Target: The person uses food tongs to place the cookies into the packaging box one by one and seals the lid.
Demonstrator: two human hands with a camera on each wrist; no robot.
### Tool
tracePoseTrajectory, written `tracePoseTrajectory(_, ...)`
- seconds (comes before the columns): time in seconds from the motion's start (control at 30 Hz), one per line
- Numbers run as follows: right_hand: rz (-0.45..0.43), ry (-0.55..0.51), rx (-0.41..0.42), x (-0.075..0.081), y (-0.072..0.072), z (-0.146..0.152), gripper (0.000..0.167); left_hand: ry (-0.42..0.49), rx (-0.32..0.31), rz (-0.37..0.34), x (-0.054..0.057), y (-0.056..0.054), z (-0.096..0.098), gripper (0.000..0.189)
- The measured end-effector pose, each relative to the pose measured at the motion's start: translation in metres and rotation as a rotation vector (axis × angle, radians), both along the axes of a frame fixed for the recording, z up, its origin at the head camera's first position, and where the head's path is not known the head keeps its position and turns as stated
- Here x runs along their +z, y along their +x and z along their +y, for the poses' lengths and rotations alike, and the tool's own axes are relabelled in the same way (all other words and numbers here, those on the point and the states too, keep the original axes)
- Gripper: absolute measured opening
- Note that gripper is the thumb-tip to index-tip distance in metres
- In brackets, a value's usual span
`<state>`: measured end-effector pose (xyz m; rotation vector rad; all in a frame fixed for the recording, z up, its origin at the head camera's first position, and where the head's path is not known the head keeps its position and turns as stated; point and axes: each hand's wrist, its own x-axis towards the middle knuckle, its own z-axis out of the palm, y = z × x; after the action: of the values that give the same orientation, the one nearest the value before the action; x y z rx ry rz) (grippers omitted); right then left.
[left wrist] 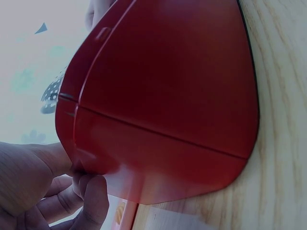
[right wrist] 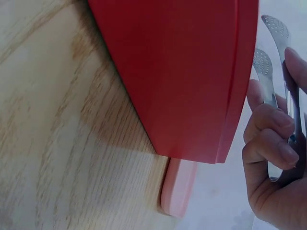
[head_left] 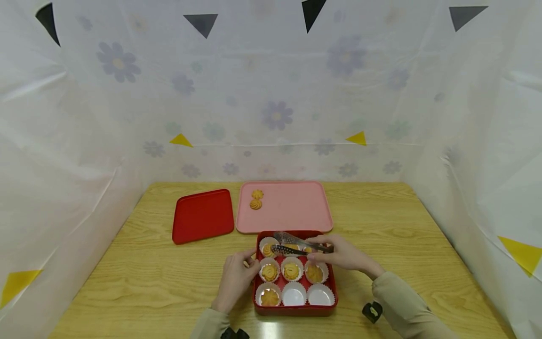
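Observation:
A red box (head_left: 296, 311) holds rows of white paper cups, most with a cookie inside; two front cups (head_left: 294, 294) contain none. At the box's left side my left hand (head_left: 237, 277) pinches the rim between thumb and fingers, as the left wrist view shows on the red wall (left wrist: 158, 86). My right hand (head_left: 345, 256) grips metal tongs (head_left: 292, 238) with perforated tips, held over the back row. The tips are spread apart above the back-left cookie (head_left: 268, 250). From the right wrist view, fingers wrap the tongs' handle (right wrist: 295, 115) beside the box wall (right wrist: 177, 72).
Behind the box lies a pink tray (head_left: 292, 207) with two cookies (head_left: 256, 204) at its left end. A red tray (head_left: 203, 216) sits to its left. The wooden table (head_left: 139, 278) is bounded by a flower-patterned sheet (head_left: 275, 94) at the back and sides.

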<state>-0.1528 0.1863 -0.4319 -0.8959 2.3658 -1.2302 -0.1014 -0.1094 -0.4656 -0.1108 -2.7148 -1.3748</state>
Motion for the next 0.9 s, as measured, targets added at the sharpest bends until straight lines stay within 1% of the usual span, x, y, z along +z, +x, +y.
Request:
tracePoseTrajectory(0.23, -0.015, -0.016, -0.045, 0.003, -0.004, -0.004, 0.034, -0.003, -0.001, -0.005, 0.000, 0.001, 0.000, 0.041)
tracePoseTrajectory(0.3, 0.002, -0.013, -0.052, 0.005, -0.005, -0.006, 0.032, -0.004, -0.001, -0.005, 0.000, 0.001, 0.000, 0.041)
tracePoseTrajectory(0.47, 0.060, 0.005, -0.073, 0.009, -0.012, -0.009, 0.040, -0.004, -0.003, -0.005, 0.000, 0.002, 0.000, 0.040)
tracePoseTrajectory(0.57, 0.051, -0.008, -0.074, 0.014, -0.017, -0.012, 0.041, 0.000, -0.006, -0.011, 0.000, 0.001, 0.000, 0.041)
tracePoseTrajectory(0.6, 0.036, -0.016, -0.074, 0.015, -0.019, -0.013, 0.041, 0.001, -0.007, -0.013, 0.001, 0.001, 0.000, 0.041)
tracePoseTrajectory(0.7, 0.028, -0.011, -0.086, 0.020, -0.026, -0.016, 0.039, 0.003, -0.009, -0.018, 0.001, 0.001, 0.000, 0.040)
tracePoseTrajectory(0.83, 0.103, 0.029, -0.111, 0.027, -0.035, -0.020, 0.031, 0.003, -0.008, -0.022, 0.001, 0.001, 0.000, 0.040)
tracePoseTrajectory(0.9, 0.120, 0.038, -0.121, 0.031, -0.039, -0.023, 0.026, 0.002, -0.008, -0.022, 0.002, 0.001, 0.000, 0.040)
